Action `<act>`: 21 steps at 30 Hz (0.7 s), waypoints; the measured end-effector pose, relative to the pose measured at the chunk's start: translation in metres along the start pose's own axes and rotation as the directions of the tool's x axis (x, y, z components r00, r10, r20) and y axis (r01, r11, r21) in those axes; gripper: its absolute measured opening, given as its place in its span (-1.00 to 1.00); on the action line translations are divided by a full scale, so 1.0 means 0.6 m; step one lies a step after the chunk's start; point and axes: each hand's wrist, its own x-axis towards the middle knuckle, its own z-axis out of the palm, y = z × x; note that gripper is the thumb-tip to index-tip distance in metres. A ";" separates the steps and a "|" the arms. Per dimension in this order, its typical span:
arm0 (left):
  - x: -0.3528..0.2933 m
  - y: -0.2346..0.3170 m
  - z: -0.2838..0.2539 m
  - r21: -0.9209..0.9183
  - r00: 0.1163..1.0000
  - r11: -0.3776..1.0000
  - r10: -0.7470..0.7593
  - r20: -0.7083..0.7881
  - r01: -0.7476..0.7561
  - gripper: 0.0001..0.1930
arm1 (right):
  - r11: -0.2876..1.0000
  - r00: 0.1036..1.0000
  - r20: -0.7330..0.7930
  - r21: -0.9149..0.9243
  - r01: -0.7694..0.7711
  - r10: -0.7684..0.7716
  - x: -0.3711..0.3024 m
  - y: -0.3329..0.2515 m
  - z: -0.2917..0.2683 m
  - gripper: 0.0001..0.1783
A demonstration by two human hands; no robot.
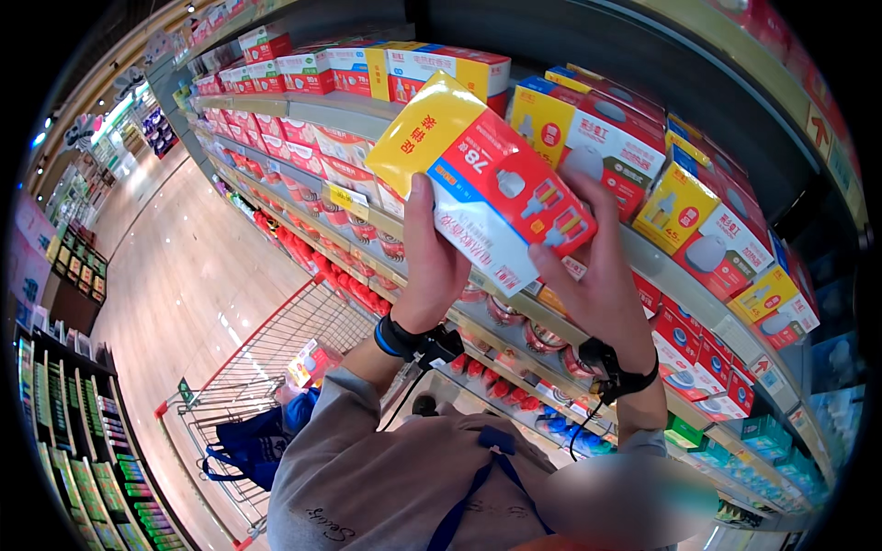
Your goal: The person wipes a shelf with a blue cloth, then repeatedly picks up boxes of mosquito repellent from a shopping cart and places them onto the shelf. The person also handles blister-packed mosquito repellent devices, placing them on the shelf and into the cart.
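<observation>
A red, white and yellow carton of plug-in mosquito repellent [487, 184] is held tilted between my two hands, in front of the upper shelf. Pictured on its red part are a white plug-in heater and small bottles. My left hand [434, 262] grips the long lower-left side, its thumb along the edge by the yellow end. My right hand [595, 275] wraps the red end, thumb on the front face and fingers partly hidden behind. Just behind stand similar cartons [614, 142] with yellow ends.
Smaller red and white boxes [305, 72] line the upper shelf on the left. Below are more shelves with round tins [542, 337] and red goods. A wire shopping cart [276, 340] holding a blue bag [246, 447] stands at left, beside the aisle floor [170, 266]. Another rack [87, 432] stands far left.
</observation>
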 end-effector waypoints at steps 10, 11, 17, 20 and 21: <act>0.148 0.102 -0.126 0.376 0.926 0.925 -0.086 0.368 -0.063 -0.40 | 0.947 0.952 -0.223 -0.289 0.141 -0.210 0.109 -0.060 0.010 -0.39; 0.160 0.117 -0.123 0.420 0.930 0.903 -0.073 0.361 -0.092 -0.39 | 0.950 0.957 -0.236 -0.300 0.090 -0.165 0.125 -0.080 0.010 -0.40; 0.248 0.181 -0.117 0.410 0.906 0.901 -0.045 0.420 -0.145 -0.42 | 0.949 0.997 -0.061 -0.313 0.031 -0.053 0.212 -0.097 0.000 -0.40; 0.263 0.192 -0.124 0.528 0.884 0.836 -0.124 0.450 -0.151 -0.42 | 0.923 0.994 -0.049 -0.379 0.073 -0.099 0.226 -0.085 0.017 -0.33; 0.267 0.189 -0.124 0.509 0.888 0.844 -0.094 0.451 -0.169 -0.41 | 0.908 0.988 -0.096 -0.413 0.072 -0.122 0.225 -0.079 0.023 -0.31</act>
